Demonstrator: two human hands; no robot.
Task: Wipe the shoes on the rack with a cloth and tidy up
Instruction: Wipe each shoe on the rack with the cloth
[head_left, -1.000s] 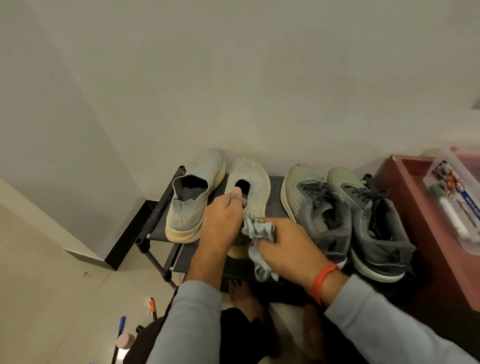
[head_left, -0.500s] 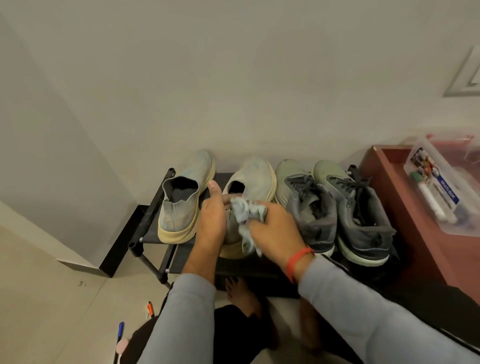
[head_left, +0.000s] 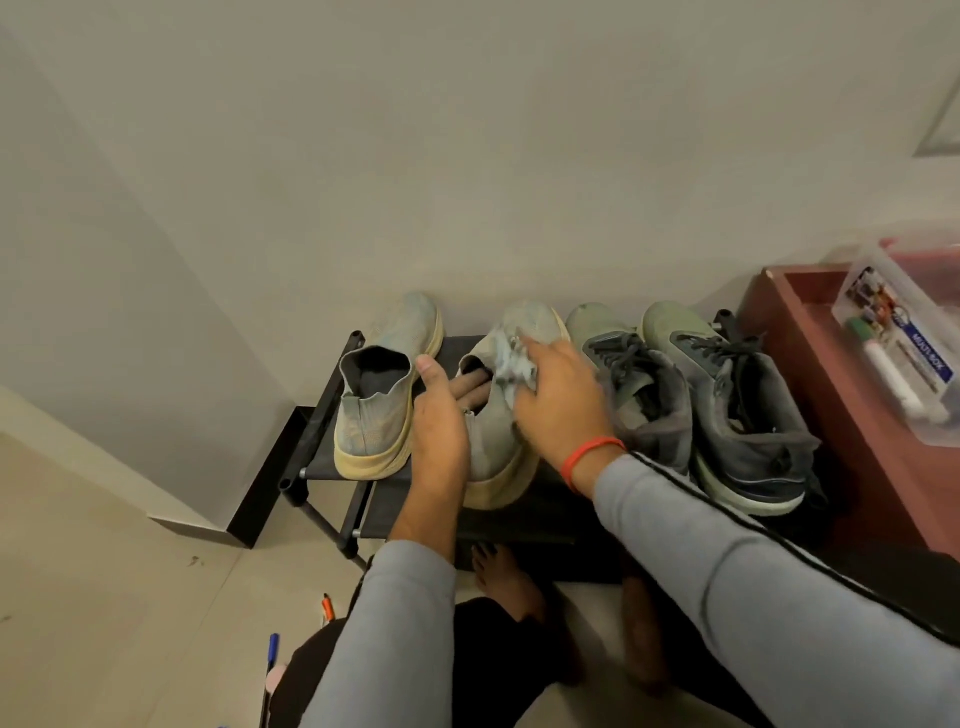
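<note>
Four shoes in a row on the top tier of a black metal-framed fabric shoe rack (head_left: 332, 415) against the wall; left hand (head_left: 441, 415) gripping the second pale knit slip-on shoe with a cream sole (head_left: 498, 452), fingers tucked into its opening; right hand (head_left: 561, 400) clutching a crumpled light grey cloth (head_left: 511, 358), pressed on that shoe's upper near the toe; matching slip-on (head_left: 384, 395) just left; pair of grey-green laced sneakers (head_left: 727, 410) to the right; clear plastic box (head_left: 904, 332) on a reddish-brown desk (head_left: 831, 395) at far right.
</note>
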